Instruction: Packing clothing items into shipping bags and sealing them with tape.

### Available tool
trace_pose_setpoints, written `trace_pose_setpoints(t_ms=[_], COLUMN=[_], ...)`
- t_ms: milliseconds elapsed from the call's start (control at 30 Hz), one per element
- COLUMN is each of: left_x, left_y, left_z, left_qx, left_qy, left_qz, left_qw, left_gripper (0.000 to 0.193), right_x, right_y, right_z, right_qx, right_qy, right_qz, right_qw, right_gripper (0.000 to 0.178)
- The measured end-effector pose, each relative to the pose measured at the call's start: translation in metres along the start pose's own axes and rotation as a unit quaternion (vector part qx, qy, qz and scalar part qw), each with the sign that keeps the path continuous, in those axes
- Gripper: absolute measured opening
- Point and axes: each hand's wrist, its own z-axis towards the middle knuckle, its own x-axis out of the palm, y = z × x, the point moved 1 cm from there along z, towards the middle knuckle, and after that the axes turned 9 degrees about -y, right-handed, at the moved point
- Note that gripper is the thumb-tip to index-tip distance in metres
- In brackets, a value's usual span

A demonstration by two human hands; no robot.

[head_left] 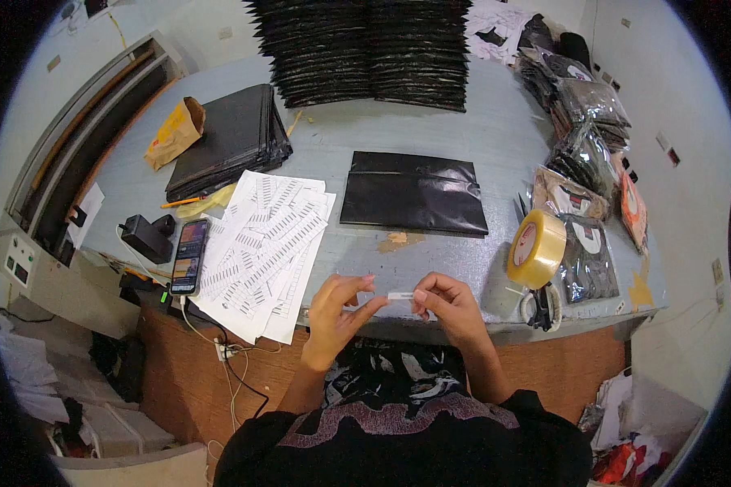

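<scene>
A small white paper strip (400, 297) is pinched between the thumb and fingers of my right hand (453, 307), just over the table's near edge. My left hand (338, 312) is at the strip's other end, its thumb tip close to or touching it. The fingers of that hand are apart from the thumb. Beyond both hands a flat black plastic mailer bag (414, 195) lies on the table. Left of it, white sheets and cut strips with rows of small print (268, 235) are spread in a loose pile.
A clear tape roll (551, 247) and scissors (554, 307) are at the right, beside bagged garments (589, 252). On the left are a phone (188, 258), a black device (148, 237) and a black bag stack (227, 134). More black bags (365, 53) are piled at the back.
</scene>
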Motion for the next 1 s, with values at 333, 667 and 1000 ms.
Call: trace_pose_setpoints(t_ms=[333,667,1000], left_x=[0.013,0.026,0.024], left_y=[0.004,0.013,0.014], left_z=[0.005,0.001,0.001], left_qx=[-0.354,-0.354,-0.34], left_qy=[0.099,0.034,0.015], left_qz=[-0.174,-0.132,-0.107], left_qw=[0.913,0.925,0.934], left_gripper=[0.044,0.041,0.039], right_x=[-0.012,-0.013,-0.01], right_y=[-0.002,-0.011,-0.017], right_z=[0.009,0.02,0.029], right_qx=[-0.063,-0.104,-0.1], right_qy=[-0.071,-0.119,-0.093], right_qz=[-0.094,-0.182,-0.159], right_qw=[0.991,0.97,0.978], right_gripper=[0.012,0.017,0.017])
